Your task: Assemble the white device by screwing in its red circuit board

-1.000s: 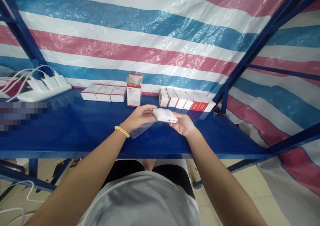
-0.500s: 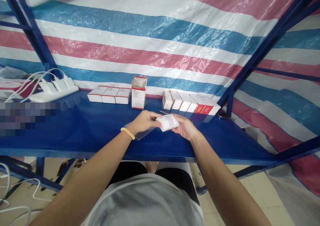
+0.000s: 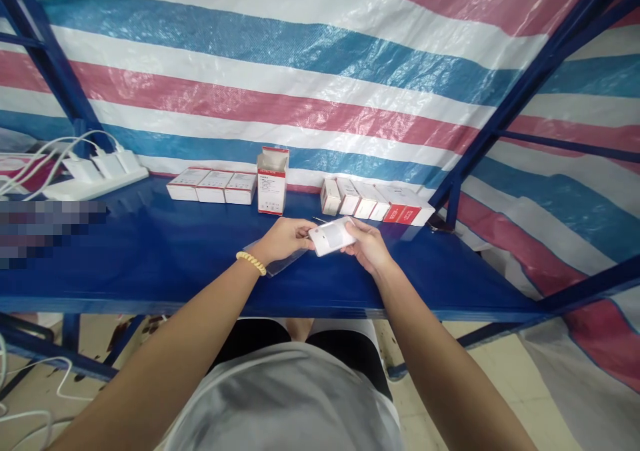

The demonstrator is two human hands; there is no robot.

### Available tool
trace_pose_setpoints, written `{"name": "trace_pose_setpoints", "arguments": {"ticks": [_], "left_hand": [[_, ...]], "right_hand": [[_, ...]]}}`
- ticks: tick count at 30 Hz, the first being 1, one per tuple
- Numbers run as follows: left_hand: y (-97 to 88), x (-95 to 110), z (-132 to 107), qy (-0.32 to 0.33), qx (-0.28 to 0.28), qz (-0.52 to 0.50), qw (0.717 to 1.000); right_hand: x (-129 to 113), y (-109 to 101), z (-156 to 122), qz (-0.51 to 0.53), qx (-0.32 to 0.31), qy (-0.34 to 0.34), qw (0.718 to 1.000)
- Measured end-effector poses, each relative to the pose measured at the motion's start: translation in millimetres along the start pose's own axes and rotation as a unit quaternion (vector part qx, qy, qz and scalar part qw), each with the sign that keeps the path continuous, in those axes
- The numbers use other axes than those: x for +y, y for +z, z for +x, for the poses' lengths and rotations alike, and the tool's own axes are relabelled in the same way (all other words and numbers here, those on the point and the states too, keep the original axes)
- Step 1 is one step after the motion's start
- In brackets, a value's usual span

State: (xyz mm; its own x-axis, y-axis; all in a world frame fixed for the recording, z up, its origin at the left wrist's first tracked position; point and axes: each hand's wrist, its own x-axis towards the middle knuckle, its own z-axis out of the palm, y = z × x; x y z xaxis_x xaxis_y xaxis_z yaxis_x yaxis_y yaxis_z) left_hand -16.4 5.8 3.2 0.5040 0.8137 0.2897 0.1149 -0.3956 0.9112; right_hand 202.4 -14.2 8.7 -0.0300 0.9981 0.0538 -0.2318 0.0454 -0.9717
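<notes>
A white motion detector (image 3: 331, 236) with a greyish window on its face is held tilted just above the blue table. My left hand (image 3: 286, 242) pinches its left end between thumb and fingers. Around its right end my right hand (image 3: 369, 244) is closed, the thumb lying on the front face. A clear plastic bag (image 3: 285, 263) lies on the table beneath my left hand, partly hidden by it. Behind the detector, the tip of a thin dark rod (image 3: 319, 220) shows; the rest is covered.
An open upright box (image 3: 272, 188) stands at the back, beside several flat white-and-red boxes (image 3: 213, 188). More boxes (image 3: 367, 201) line the back right. A power strip (image 3: 95, 183) with plugged-in chargers and cables sits far left. Blue frame posts and a striped sheet enclose the table (image 3: 165, 251).
The detector has turned in my hands, so its front face now shows more. My right thumb has moved onto that face. The whole view has shifted slightly.
</notes>
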Motion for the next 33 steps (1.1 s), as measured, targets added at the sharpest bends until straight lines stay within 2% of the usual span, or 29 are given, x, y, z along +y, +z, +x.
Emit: {"name": "trace_pose_setpoints", "arguments": {"ticks": [5,11,13,18,20,22,24,25,26,28,30,31,33], "left_hand": [[0.2,5,-1,-0.005,-0.009,0.016,1.000],[3.3,5,-3,0.059,0.031,0.170,0.983],[4.9,5,-3,0.091,0.051,0.231,0.967],[6.7,6,-3,0.149,0.109,0.374,0.909],[8.0,7,-4,0.163,0.110,0.421,0.885],[9.8,9,-5,0.181,0.089,0.435,0.878],[11.1,11,-6,0.192,0.079,0.403,0.891],[11.0,12,-6,0.188,0.093,0.372,0.904],[10.2,12,-5,0.178,0.121,0.332,0.919],[6.1,12,-3,0.144,0.207,0.223,0.942],[-0.5,12,1,0.094,0.291,0.082,0.948],[-4.2,13,3,0.066,0.322,0.004,0.945],[-10.5,15,7,0.008,0.354,-0.146,0.924]], "right_hand": [[3,-2,4,0.036,0.038,-0.004,0.999],[2,-1,4,0.002,0.013,-0.037,0.999],[3,0,2,0.015,-0.015,-0.026,0.999],[3,4,-4,0.025,-0.143,0.019,0.989],[4,5,-6,0.017,-0.171,0.020,0.985],[4,4,-7,0.012,-0.187,0.022,0.982],[4,2,-5,0.016,-0.189,0.017,0.982],[5,0,-3,0.014,-0.177,0.008,0.984],[5,-2,0,-0.001,-0.150,-0.010,0.989],[8,-6,6,-0.106,-0.041,-0.068,0.991],[11,-9,13,-0.247,0.080,-0.126,0.957],[13,-9,15,-0.302,0.117,-0.147,0.935],[17,-9,19,-0.362,0.134,-0.172,0.906]]}}
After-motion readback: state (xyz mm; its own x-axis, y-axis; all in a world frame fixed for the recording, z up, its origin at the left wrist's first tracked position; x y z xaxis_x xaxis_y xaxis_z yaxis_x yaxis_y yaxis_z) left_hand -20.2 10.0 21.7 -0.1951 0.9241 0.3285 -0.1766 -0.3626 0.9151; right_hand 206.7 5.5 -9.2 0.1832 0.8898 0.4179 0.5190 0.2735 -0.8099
